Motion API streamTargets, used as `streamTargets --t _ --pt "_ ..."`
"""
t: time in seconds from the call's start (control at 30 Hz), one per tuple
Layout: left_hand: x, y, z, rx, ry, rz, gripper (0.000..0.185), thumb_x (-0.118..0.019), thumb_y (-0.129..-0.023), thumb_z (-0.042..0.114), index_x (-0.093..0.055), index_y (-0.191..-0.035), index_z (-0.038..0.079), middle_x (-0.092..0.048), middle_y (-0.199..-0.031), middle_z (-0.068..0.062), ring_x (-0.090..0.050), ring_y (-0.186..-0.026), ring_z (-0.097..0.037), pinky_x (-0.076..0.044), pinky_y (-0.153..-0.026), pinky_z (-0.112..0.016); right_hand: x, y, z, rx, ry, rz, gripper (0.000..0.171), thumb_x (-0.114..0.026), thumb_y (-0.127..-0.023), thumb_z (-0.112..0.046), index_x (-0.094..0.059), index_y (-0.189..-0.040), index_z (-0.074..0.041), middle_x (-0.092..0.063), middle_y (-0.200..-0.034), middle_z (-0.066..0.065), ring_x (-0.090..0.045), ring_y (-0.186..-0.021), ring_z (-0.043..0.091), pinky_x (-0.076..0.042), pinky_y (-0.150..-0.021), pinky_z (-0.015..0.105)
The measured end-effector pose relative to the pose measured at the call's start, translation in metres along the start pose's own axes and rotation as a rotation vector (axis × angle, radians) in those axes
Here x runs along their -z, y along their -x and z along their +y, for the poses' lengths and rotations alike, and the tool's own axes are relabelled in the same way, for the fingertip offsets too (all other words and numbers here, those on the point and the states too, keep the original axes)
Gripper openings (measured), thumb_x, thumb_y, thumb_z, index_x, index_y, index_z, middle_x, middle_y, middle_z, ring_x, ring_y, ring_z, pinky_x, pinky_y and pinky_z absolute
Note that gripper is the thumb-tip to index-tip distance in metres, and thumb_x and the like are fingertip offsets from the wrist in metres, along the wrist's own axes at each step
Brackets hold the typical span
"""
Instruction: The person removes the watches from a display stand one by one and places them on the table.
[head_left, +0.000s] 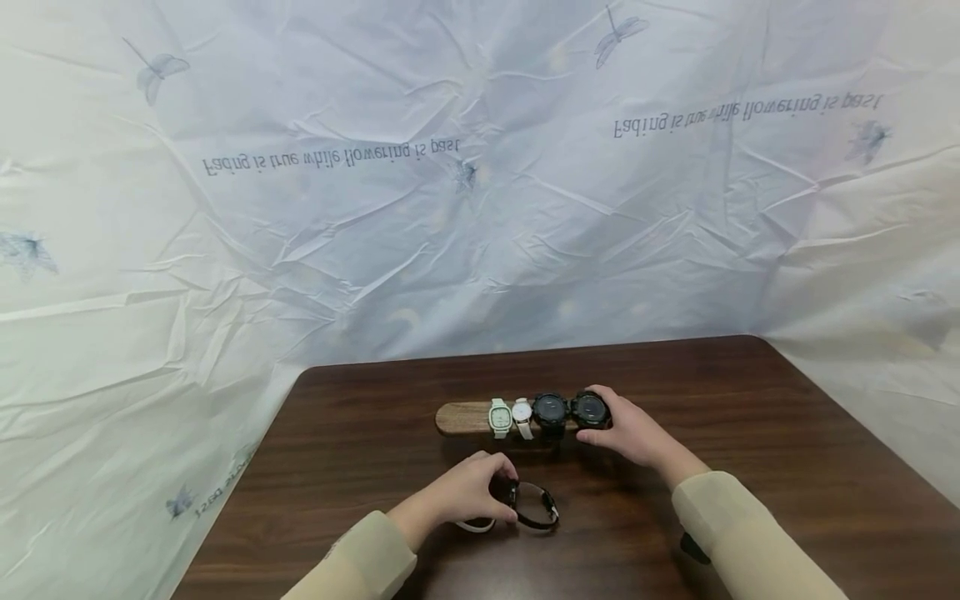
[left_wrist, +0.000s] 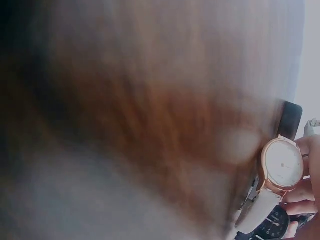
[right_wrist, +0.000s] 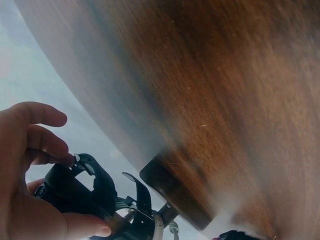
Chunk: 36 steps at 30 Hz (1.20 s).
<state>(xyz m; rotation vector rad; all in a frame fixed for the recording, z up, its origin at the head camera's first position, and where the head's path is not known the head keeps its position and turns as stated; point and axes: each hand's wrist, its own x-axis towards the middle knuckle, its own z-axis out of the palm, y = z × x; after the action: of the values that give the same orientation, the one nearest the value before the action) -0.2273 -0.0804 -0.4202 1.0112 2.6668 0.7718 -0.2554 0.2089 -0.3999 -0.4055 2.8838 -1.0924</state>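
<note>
- On the dark wooden worktop (head_left: 750, 433), I am seeing a long wooden stand (head_left: 461, 417) lying crosswise, carrying four watches in a row.
- From the stand's bare left end, the row is reading: a pale green square watch (head_left: 499, 417), a small white watch (head_left: 522, 416), a black round watch (head_left: 550, 410), and a second black watch (head_left: 589, 408) at the right end.
- My right hand (head_left: 630, 432) is working at the stand's right end; its grip is grasping the second black watch, fingers curling over the top and thumb pressing from the near side.
- The right wrist view is showing those fingers (right_wrist: 42, 135) and thumb clamping the black watch case (right_wrist: 75, 187), with the stand's end (right_wrist: 172, 192) just beside it.
- My left hand (head_left: 468, 492) is resting near the front of the worktop, its grip grasping a rose-gold watch (left_wrist: 282, 165) with a white face and white strap.
- A dark-strapped watch (head_left: 536, 507) is lying on the worktop, touching the left hand's fingertips.
- Both forearms are wearing beige sleeves (head_left: 738, 533).
- A crumpled white sheet (head_left: 480, 208), printed with dragonflies and lettering, is hanging behind the worktop.
</note>
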Motion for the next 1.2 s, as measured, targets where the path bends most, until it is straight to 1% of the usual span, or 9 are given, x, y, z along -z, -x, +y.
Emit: streamTargets --t 0.17,0.37,0.47,0.6,0.87,1.0,1.1,1.2 --pt "-0.004 -0.001 -0.002 -0.006 -0.042 -0.025 0.040 -0.072 -0.064 0.045 -0.051 -0.094 0.029 -0.048 -0.089 0.018 -0.043 -0.090 -0.005 -0.039 -0.074 -0.025 -0.001 0.000 -0.001 -0.002 0.009 0.003 0.081 -0.064 -0.070 -0.050 -0.027 -0.132 -0.016 -0.044 -0.119 0.011 -0.051 -0.098 0.022 -0.043 -0.073 0.041" --pt "-0.007 0.004 -0.002 0.026 -0.073 -0.047 0.040 -0.072 -0.064 0.043 -0.050 -0.094 0.028 -0.048 -0.085 0.018 -0.043 -0.085 -0.004 -0.037 -0.073 -0.027 -0.006 -0.001 -0.002 -0.015 -0.001 -0.005 0.081 -0.064 -0.070 -0.050 -0.026 -0.133 -0.018 -0.043 -0.119 0.011 -0.052 -0.095 0.020 -0.044 -0.071 0.040" --pt "-0.006 0.005 -0.002 0.035 -0.099 -0.047 0.041 -0.072 -0.063 0.046 -0.050 -0.092 0.028 -0.048 -0.084 0.018 -0.043 -0.083 -0.005 -0.036 -0.074 -0.029 -0.007 -0.001 -0.003 -0.020 -0.010 -0.005 0.081 -0.064 -0.069 -0.051 -0.026 -0.133 -0.018 -0.043 -0.119 0.010 -0.052 -0.095 0.020 -0.044 -0.071 0.040" --pt "-0.008 0.001 -0.003 0.012 -0.137 -0.037 0.042 -0.070 -0.062 0.052 -0.048 -0.091 0.029 -0.047 -0.082 0.020 -0.042 -0.081 -0.004 -0.034 -0.078 -0.031 -0.005 0.000 -0.003 -0.030 -0.002 0.002 0.080 -0.065 -0.070 -0.048 -0.027 -0.133 -0.017 -0.043 -0.120 0.011 -0.052 -0.096 0.021 -0.043 -0.071 0.041" --pt "-0.008 -0.001 -0.001 -0.080 -0.221 0.014 0.045 -0.066 -0.062 0.057 -0.051 -0.092 0.027 -0.050 -0.086 0.020 -0.043 -0.082 -0.003 -0.034 -0.082 -0.033 -0.002 0.000 -0.001 -0.026 0.000 -0.006 0.082 -0.064 -0.070 -0.050 -0.025 -0.134 -0.017 -0.043 -0.120 0.011 -0.052 -0.096 0.021 -0.044 -0.072 0.040" --pt "-0.003 0.000 0.001 -0.105 -0.201 0.034 0.042 -0.065 -0.066 0.055 -0.053 -0.094 0.026 -0.051 -0.088 0.020 -0.045 -0.085 -0.004 -0.034 -0.083 -0.033 -0.002 0.001 0.000 -0.027 -0.002 -0.005 0.083 -0.064 -0.069 -0.052 -0.024 -0.134 -0.017 -0.044 -0.119 0.011 -0.053 -0.094 0.020 -0.044 -0.071 0.040" --pt "0.002 0.002 0.003 -0.090 -0.139 0.033 0.043 -0.065 -0.068 0.052 -0.055 -0.098 0.023 -0.052 -0.090 0.018 -0.046 -0.087 -0.007 -0.035 -0.083 -0.034 -0.001 0.001 -0.001 -0.020 -0.006 -0.004 0.085 -0.064 -0.069 -0.052 -0.024 -0.134 -0.016 -0.044 -0.118 0.011 -0.053 -0.092 0.019 -0.044 -0.070 0.039" --pt "0.007 0.003 0.002 -0.062 -0.077 0.022 0.044 -0.065 -0.070 0.051 -0.055 -0.101 0.021 -0.052 -0.092 0.016 -0.046 -0.089 -0.007 -0.038 -0.080 -0.032 -0.001 0.002 -0.001 -0.016 -0.007 -0.003 0.085 -0.064 -0.069 -0.052 -0.024 -0.134 -0.015 -0.045 -0.117 0.011 -0.053 -0.091 0.018 -0.044 -0.070 0.039"
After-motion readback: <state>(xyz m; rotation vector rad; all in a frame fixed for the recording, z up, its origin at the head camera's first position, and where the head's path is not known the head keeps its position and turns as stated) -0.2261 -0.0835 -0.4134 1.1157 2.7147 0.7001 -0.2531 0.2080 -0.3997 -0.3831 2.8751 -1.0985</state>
